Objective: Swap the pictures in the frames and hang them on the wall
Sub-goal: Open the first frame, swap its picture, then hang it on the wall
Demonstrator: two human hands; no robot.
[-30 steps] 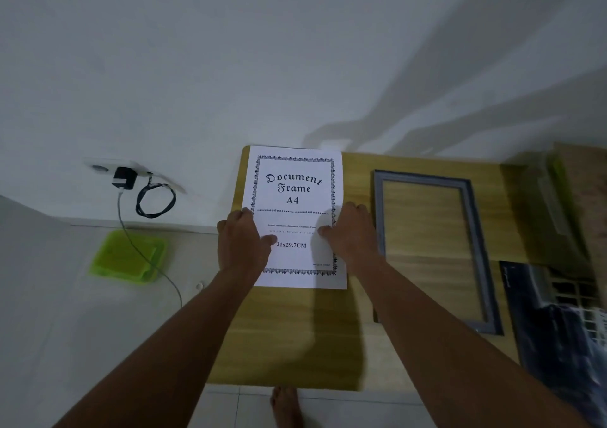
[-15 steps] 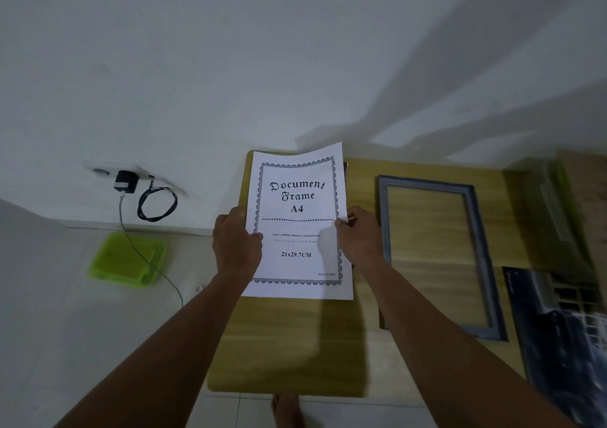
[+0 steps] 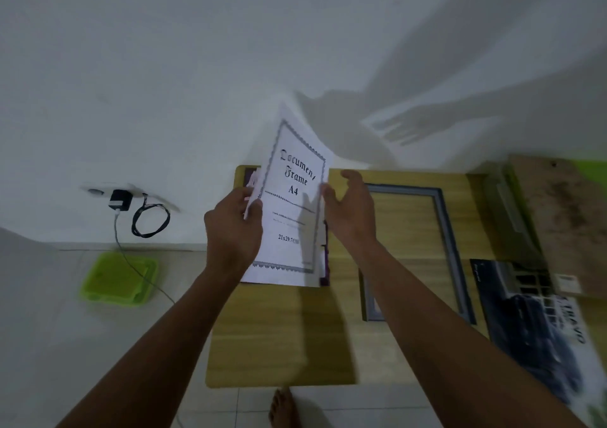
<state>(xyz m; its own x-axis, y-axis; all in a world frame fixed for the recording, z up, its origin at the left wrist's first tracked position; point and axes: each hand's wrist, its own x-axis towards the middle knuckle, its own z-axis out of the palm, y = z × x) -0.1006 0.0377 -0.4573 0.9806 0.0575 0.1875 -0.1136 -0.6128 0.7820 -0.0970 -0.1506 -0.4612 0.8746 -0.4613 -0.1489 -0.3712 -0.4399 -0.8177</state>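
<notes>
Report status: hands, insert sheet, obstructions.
Left hand pinching Document Frame A4 sheet, tilted above table. Right hand open beside it. Grey frame empty, unobstructed.

White paper sheet point(image 3: 290, 217) with black lettering and grey scalloped border; grey rectangular picture frame point(image 3: 443, 230); light wood-grain bench point(image 3: 279, 339); lime-green plastic tray point(image 3: 120, 279).

The scene is dim and grey-blue, lit apparently from behind and to the left of the person, since long soft shadows of arms and spread fingers fall rightward across the plain white wall point(image 3: 197, 66) and a dark shadow lies on the light wooden tabletop point(image 3: 262, 345) under the raised white printed sheet point(image 3: 289, 204). That sheet is smeared by motion blur, its small print unreadable, and the dark glossy photo print point(image 3: 532, 322) at the right edge is soft and stretched. Wide-angle distortion bows the wall base and table edges.
</notes>
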